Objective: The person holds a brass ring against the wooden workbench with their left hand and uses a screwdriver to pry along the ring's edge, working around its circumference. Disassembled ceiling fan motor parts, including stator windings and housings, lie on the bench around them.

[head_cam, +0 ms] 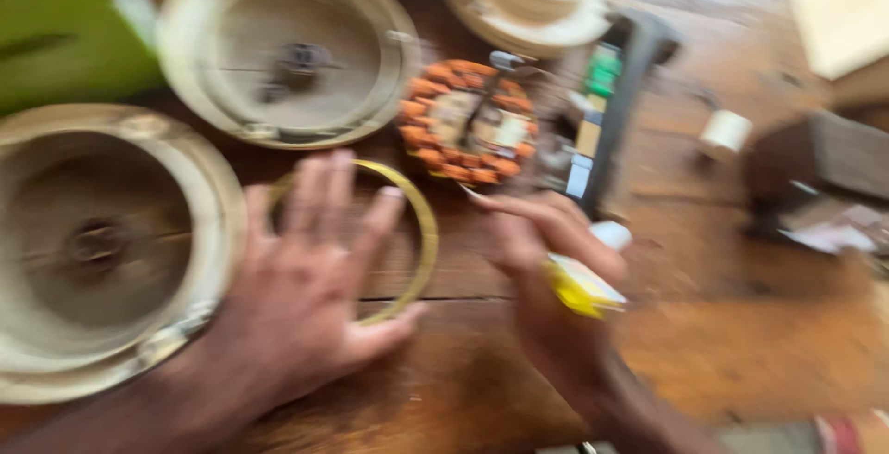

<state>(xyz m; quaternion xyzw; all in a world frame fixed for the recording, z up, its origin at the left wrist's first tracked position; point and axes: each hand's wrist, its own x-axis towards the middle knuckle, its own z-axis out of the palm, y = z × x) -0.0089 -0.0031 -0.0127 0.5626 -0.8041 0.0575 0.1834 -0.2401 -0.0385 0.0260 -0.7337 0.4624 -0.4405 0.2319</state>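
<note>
On the wooden counter [722, 343], the left hand [306, 296] lies open, fingers spread over a yellow ring [424, 222]. The right hand [546, 259] grips a yellow-handled tool [579, 287], just beside the copper-wound stator [469, 122].

Left hand [306, 296] flat on yellow ring [421, 222], right hand [546, 269] beside

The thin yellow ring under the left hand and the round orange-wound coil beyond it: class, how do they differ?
The thin yellow ring is an open hoop showing the wooden table through it; the orange-wound coil is thick, with parts filling its middle. The ring is wider across than the coil. The left hand lies over the ring; the coil lies untouched, just beyond the right hand. Both are round and lie flat.
</note>
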